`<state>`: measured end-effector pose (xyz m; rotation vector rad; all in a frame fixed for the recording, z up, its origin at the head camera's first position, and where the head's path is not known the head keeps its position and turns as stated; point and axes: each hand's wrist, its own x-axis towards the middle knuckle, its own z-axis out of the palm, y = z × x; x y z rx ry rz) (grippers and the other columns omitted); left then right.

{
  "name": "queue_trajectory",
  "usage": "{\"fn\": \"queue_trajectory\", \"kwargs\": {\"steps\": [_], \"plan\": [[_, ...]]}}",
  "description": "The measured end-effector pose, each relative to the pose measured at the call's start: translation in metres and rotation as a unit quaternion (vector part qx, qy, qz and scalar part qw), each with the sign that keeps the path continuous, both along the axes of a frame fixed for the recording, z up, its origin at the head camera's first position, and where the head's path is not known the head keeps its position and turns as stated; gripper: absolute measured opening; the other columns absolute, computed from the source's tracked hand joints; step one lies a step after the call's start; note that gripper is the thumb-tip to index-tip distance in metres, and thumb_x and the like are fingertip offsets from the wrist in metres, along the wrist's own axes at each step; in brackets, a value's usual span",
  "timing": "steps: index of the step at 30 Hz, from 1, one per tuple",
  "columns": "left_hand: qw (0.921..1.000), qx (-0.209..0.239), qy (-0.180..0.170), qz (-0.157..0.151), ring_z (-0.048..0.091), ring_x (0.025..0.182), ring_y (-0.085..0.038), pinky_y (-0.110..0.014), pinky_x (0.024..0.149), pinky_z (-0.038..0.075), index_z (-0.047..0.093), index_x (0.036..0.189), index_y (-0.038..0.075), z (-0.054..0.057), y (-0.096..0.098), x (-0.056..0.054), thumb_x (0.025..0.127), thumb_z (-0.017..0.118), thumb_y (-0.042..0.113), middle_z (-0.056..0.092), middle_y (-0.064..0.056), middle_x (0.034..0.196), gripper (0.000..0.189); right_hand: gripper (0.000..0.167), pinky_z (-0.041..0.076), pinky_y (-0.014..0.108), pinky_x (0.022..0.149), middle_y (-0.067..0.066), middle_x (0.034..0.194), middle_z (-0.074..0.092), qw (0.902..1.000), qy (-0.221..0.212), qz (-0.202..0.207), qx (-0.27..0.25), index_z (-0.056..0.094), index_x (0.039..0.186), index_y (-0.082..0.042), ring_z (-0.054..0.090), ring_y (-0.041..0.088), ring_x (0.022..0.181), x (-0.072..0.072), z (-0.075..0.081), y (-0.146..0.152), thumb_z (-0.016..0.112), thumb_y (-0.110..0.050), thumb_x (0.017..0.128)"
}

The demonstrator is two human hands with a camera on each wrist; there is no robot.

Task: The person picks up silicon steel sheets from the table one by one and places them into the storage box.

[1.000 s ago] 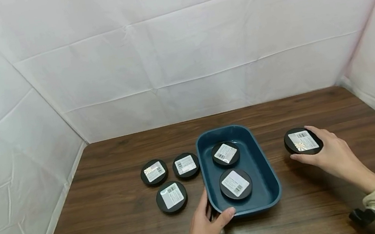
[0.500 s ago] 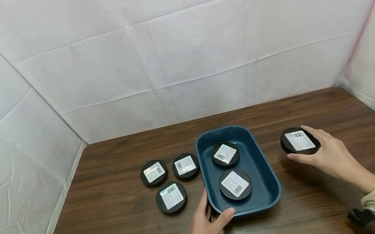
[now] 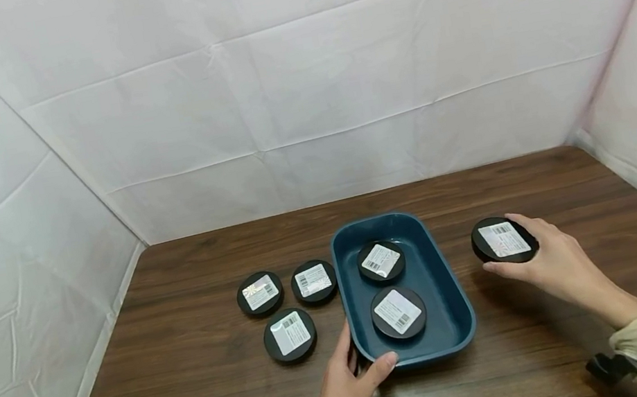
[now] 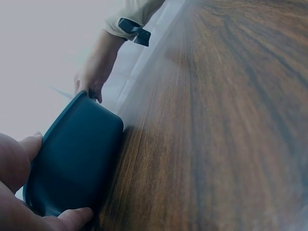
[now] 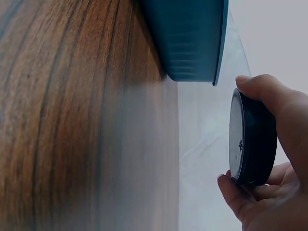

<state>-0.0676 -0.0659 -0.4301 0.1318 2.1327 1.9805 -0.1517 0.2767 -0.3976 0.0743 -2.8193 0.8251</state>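
My right hand holds a round, flat black tin by its sides, raised above the table to the right of the tray. A white barcode label covers its top; the right wrist view shows a pale underside of the tin with small dark marks. My left hand grips the near left corner of a dark blue rectangular tray, thumb on the rim and fingers along the outer wall. Two similar tins lie label up inside the tray, a far one and a near one.
Left of the tray, three more labelled black tins lie on the brown wooden table: a far left one, one close to the tray wall and a nearer one. White sheeting stands behind and at both sides.
My right hand has moved slightly left with the tin, closer to the tray. My left hand, the tray and the other tins stay as they were.
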Motion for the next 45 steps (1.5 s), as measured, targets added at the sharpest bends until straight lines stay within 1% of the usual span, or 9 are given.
{"fn": "queue_trajectory", "kwargs": {"steps": [8, 14, 17, 23, 26, 30, 38, 45], "plan": [[1.0, 0.0, -0.004, -0.002, 0.021, 0.153, -0.038, -0.047, 0.12, 0.032, 0.017, 0.162, 0.011, -0.001, 0.0, 0.0, 0.093, 0.073, 0.032, 0.018, -0.018, 0.167, 0.091, 0.1, 0.047, 0.062, 0.084, 0.034, 0.139, 0.048, 1.0, -0.009, 0.0, -0.003, 0.04, 0.15, -0.002, 0.05, 0.05, 0.117, 0.001, 0.003, -0.005, 0.083, -0.054, 0.077], [1.0, -0.002, -0.002, -0.003, 0.021, 0.153, -0.038, -0.047, 0.121, 0.032, 0.017, 0.162, 0.011, -0.001, 0.0, 0.0, 0.093, 0.073, 0.032, 0.018, -0.018, 0.167, 0.091, 0.101, 0.048, 0.061, 0.083, 0.034, 0.141, 0.047, 0.9999, -0.012, 0.002, 0.001, 0.038, 0.152, -0.002, 0.051, 0.05, 0.118, 0.002, 0.006, -0.008, 0.082, -0.054, 0.078], [1.0, -0.002, -0.003, -0.001, 0.021, 0.153, -0.038, -0.048, 0.121, 0.032, 0.017, 0.162, 0.01, 0.0, 0.0, 0.0, 0.093, 0.073, 0.032, 0.018, -0.019, 0.167, 0.091, 0.098, 0.048, 0.059, 0.082, 0.032, 0.14, 0.048, 1.0, -0.001, 0.005, 0.003, 0.039, 0.152, -0.003, 0.052, 0.048, 0.116, 0.002, 0.007, -0.009, 0.082, -0.052, 0.078], [1.0, 0.003, -0.006, -0.003, 0.022, 0.153, -0.037, -0.045, 0.12, 0.034, 0.017, 0.162, 0.01, -0.001, 0.0, 0.001, 0.093, 0.073, 0.031, 0.018, -0.018, 0.167, 0.091, 0.093, 0.048, 0.055, 0.077, 0.029, 0.132, 0.049, 0.9997, 0.021, 0.012, 0.004, 0.042, 0.148, -0.001, 0.054, 0.044, 0.108, 0.002, 0.007, -0.012, 0.083, -0.047, 0.079], [1.0, 0.001, -0.005, -0.002, 0.022, 0.153, -0.038, -0.047, 0.12, 0.033, 0.017, 0.162, 0.01, -0.001, 0.0, 0.0, 0.093, 0.073, 0.031, 0.018, -0.019, 0.167, 0.091, 0.092, 0.048, 0.054, 0.077, 0.028, 0.13, 0.05, 0.9996, 0.023, 0.015, 0.002, 0.043, 0.147, -0.001, 0.055, 0.044, 0.107, 0.002, 0.008, -0.014, 0.084, -0.046, 0.078], [1.0, -0.003, -0.003, -0.001, 0.022, 0.153, -0.039, -0.049, 0.12, 0.032, 0.017, 0.162, 0.01, -0.001, 0.0, 0.0, 0.093, 0.073, 0.031, 0.018, -0.019, 0.167, 0.092, 0.092, 0.048, 0.052, 0.077, 0.027, 0.13, 0.05, 0.9996, 0.023, 0.015, -0.001, 0.043, 0.148, -0.002, 0.055, 0.042, 0.106, 0.002, 0.01, -0.017, 0.084, -0.046, 0.078], [1.0, -0.004, 0.004, 0.003, 0.022, 0.153, -0.037, -0.047, 0.12, 0.032, 0.018, 0.161, 0.009, 0.0, 0.0, 0.0, 0.092, 0.074, 0.03, 0.019, -0.019, 0.167, 0.091, 0.094, 0.047, 0.046, 0.076, 0.026, 0.133, 0.05, 0.9994, 0.027, 0.019, -0.008, 0.042, 0.15, -0.004, 0.055, 0.04, 0.106, -0.001, 0.014, -0.025, 0.083, -0.047, 0.078], [0.9999, -0.01, 0.0, 0.001, 0.022, 0.152, -0.039, -0.049, 0.12, 0.033, 0.017, 0.161, 0.009, -0.001, 0.0, -0.001, 0.092, 0.074, 0.032, 0.018, -0.02, 0.167, 0.093, 0.091, 0.048, 0.046, 0.076, 0.026, 0.132, 0.051, 0.999, 0.037, 0.023, -0.013, 0.043, 0.149, -0.004, 0.057, 0.041, 0.105, -0.001, 0.016, -0.029, 0.083, -0.046, 0.08]]}}
